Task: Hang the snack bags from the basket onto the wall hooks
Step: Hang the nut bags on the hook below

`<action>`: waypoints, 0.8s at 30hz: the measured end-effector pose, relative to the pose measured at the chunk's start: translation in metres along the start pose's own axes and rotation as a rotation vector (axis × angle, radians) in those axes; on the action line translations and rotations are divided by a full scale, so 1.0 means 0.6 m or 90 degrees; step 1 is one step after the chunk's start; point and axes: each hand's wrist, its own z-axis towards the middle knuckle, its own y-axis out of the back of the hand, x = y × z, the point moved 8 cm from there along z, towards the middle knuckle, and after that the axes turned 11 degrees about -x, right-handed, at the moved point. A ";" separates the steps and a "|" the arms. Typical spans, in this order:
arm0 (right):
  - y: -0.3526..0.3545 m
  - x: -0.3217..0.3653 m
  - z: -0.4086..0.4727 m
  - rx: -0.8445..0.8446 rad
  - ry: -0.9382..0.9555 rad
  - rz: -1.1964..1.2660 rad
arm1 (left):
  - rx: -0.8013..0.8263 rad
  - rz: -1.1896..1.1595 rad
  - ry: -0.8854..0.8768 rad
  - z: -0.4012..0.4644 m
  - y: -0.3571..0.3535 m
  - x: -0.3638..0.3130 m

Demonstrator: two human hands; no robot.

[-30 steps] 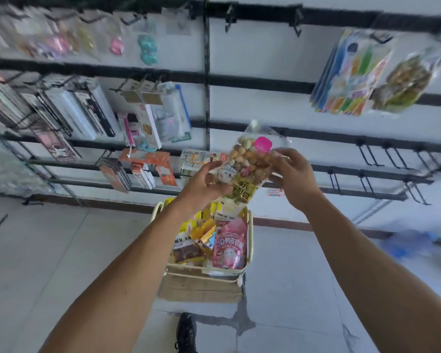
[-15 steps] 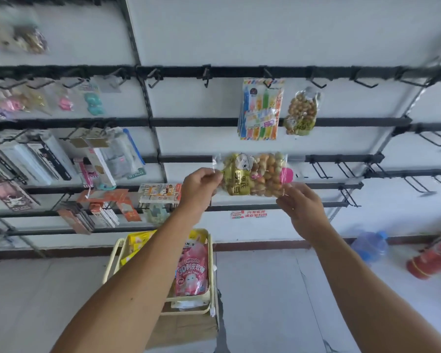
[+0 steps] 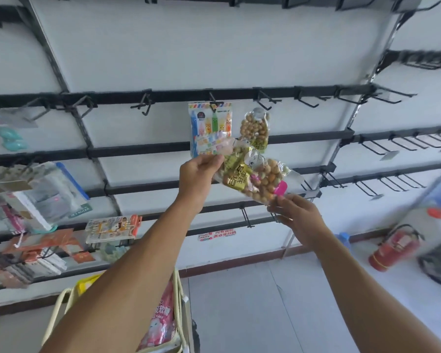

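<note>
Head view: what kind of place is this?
Probably a small shop, mid-restock: black rails with wall hooks, hanging packaged goods such as a peanut bag, and a stock basket on the floor.

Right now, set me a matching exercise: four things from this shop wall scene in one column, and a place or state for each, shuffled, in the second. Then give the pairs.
Things
1. bag of mixed nuts
2. striped snack bag
3. pink snack bag
4. red fire extinguisher

Places or states
A. in the basket
B. on the floor by the wall
C. held between the left hand and the right hand
D. hanging from a wall hook

Pairs: 1-C, 2-D, 3-A, 4-B
</note>
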 end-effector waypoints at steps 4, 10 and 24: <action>0.039 0.033 0.051 -0.070 0.037 0.007 | 0.025 0.008 0.008 0.041 -0.057 0.014; 0.090 0.110 0.133 -0.140 0.140 -0.025 | 0.121 0.018 0.100 0.078 -0.119 0.095; 0.159 0.248 0.242 0.027 0.271 -0.198 | 0.116 0.221 0.050 0.040 -0.290 0.109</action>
